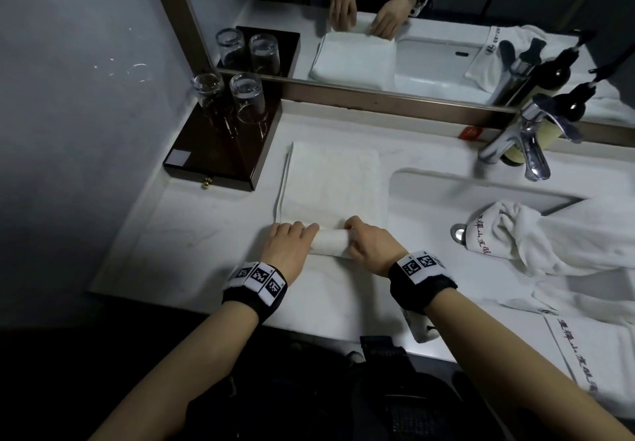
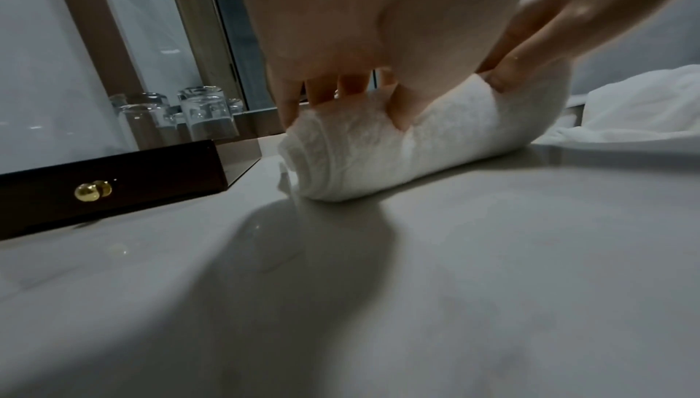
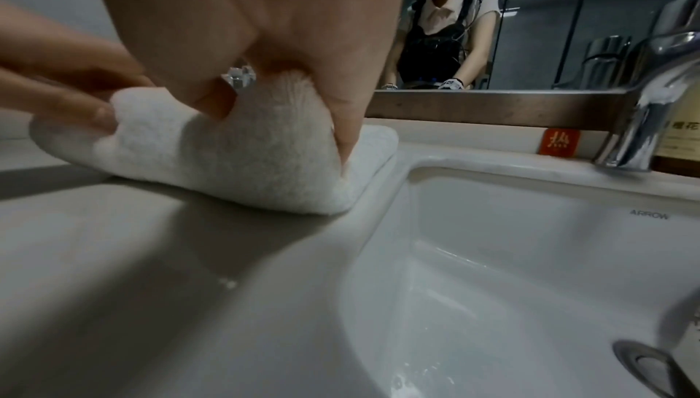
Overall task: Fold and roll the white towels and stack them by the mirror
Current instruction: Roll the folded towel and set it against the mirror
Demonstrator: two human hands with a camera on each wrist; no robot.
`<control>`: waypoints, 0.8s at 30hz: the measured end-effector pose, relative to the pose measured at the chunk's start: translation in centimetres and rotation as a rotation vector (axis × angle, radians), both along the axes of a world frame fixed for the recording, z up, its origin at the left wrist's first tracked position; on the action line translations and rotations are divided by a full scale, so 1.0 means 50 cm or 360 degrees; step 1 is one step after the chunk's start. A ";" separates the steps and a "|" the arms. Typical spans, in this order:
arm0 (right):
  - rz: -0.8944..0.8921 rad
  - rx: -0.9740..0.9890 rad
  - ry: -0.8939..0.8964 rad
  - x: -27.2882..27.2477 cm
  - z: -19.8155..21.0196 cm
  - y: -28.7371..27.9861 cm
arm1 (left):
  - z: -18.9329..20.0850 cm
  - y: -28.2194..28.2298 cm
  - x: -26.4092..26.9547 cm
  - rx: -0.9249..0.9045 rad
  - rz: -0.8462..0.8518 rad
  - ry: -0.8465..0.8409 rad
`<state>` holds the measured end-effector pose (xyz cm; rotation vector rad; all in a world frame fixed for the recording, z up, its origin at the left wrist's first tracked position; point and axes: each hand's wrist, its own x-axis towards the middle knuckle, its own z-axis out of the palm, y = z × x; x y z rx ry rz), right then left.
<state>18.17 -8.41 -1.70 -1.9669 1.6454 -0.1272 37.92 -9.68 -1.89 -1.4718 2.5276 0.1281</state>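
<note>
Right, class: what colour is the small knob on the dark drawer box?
Shiny gold knob; clearest in the left wrist view.

Towel (image 1: 331,183) on counter (image 1: 192,234), left of sink (image 1: 429,193).

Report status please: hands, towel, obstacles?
Left hand and right hand gripping towel, near end rolled, rest flat. Sink close on right; path to mirror open.

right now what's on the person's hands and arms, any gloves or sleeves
No gloves or sleeves: both forearms are bare. The left hand and right hand each have a black wristband topped by a white strip printed with square black-and-white tag markers.
</note>
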 end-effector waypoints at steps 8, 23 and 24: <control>-0.0104 -0.0475 0.0302 0.011 -0.006 0.030 | -0.006 -0.050 -0.009 0.0294 -0.0017 0.0029; 0.0307 -0.0920 0.0562 0.008 0.015 -0.001 | 0.019 -0.058 -0.059 -0.0130 -0.0060 0.0014; 0.0296 -0.0872 0.0531 0.009 0.016 -0.007 | 0.020 -0.053 -0.055 -0.0147 -0.0052 0.0007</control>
